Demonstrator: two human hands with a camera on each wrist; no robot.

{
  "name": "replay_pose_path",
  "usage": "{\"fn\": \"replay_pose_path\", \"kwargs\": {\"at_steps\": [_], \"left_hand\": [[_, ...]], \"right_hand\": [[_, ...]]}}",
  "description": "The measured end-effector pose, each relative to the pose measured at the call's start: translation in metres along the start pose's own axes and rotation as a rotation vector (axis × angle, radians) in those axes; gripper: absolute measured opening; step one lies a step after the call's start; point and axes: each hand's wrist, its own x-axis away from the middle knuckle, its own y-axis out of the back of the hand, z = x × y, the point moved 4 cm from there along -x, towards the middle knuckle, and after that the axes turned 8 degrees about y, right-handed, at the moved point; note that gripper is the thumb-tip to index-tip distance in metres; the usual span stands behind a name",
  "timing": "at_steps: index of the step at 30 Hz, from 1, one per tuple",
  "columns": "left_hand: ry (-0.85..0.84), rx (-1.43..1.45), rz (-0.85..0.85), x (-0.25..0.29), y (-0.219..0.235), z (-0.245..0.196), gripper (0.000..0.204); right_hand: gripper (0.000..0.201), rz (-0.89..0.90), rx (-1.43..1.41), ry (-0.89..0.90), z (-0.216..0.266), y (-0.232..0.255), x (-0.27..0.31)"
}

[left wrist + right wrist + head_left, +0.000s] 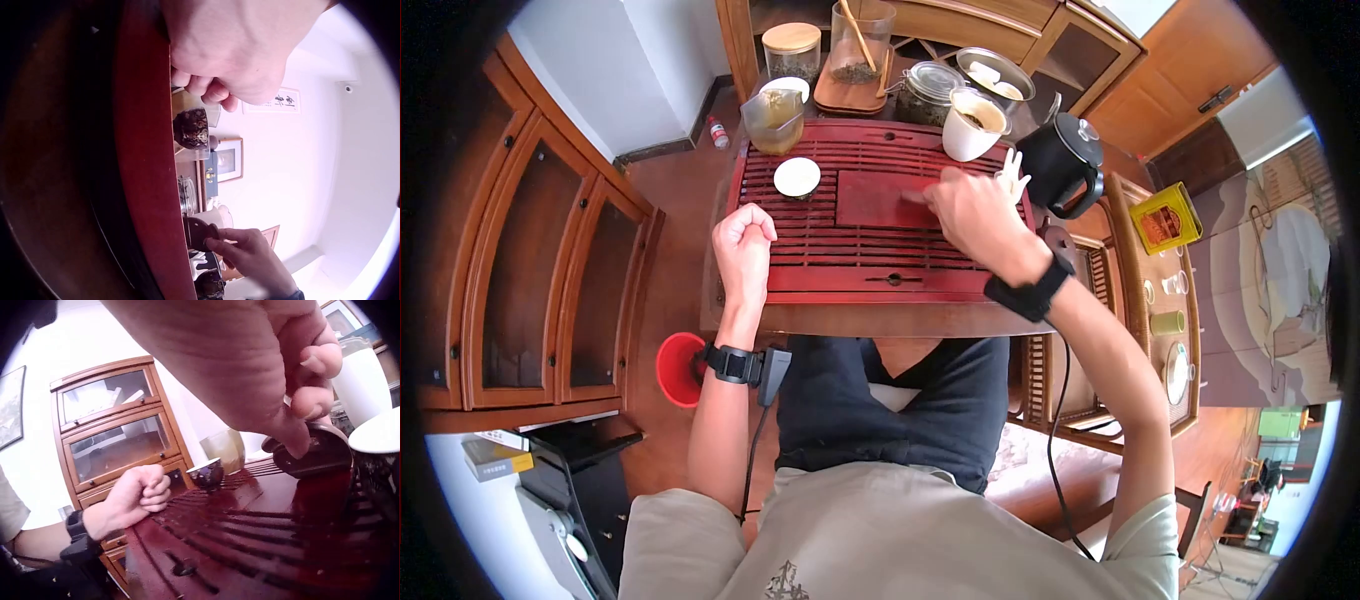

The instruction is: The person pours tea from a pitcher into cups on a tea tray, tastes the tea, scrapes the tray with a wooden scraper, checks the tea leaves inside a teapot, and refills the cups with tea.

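My right hand (985,215) is over the right part of the red slatted tea tray (830,284). Its thumb and fingers pinch a dark brown flat piece (315,455) with a rounded, lobed edge, held tilted; its exact kind I cannot tell. In the head view that hand hides most of it. A patterned dark cup (207,475) with a white inside stands on the tray's left side. Another cup (381,434) stands close by the right hand. My left hand (743,250), fingers curled into a fist around nothing, rests at the tray's left front edge.
Behind the tray are a glass pitcher (774,124), lidded jars, and a white cup (976,125) holding something dark. A black kettle (1060,160) stands at the right, beside a white finger-like ornament (1012,176). Farther right is a rattan shelf with a yellow tin (1165,218).
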Motion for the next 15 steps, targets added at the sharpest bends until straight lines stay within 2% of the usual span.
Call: {"fn": "replay_pose_path", "kwargs": {"at_steps": [3,4,6,7,9,12,15], "left_hand": [[-0.007,0.026,0.002,0.000,0.000,0.000,0.019],[-0.004,0.030,-0.002,0.000,0.000,0.001,0.019],[0.014,0.018,0.007,0.000,0.001,0.002,0.019],[0.014,0.019,0.004,0.001,0.001,0.002,0.019],[0.033,0.017,0.024,0.001,-0.001,-0.001,0.024],[0.026,0.009,0.016,0.001,0.000,0.002,0.025],[0.029,0.020,0.014,0.001,0.000,0.002,0.024]], "right_hand": [[0.017,0.012,-0.080,0.008,0.025,0.018,0.026],[0.016,-0.078,0.009,0.097,0.032,0.019,0.037],[0.015,0.045,-0.004,0.028,0.036,0.022,0.038],[0.015,0.045,-0.004,0.032,0.033,0.023,0.036],[0.013,0.047,-0.090,0.014,0.018,0.024,0.025],[0.012,-0.049,-0.056,0.015,0.002,0.031,-0.011],[0.013,-0.129,0.000,0.025,-0.018,0.008,-0.044]]}}
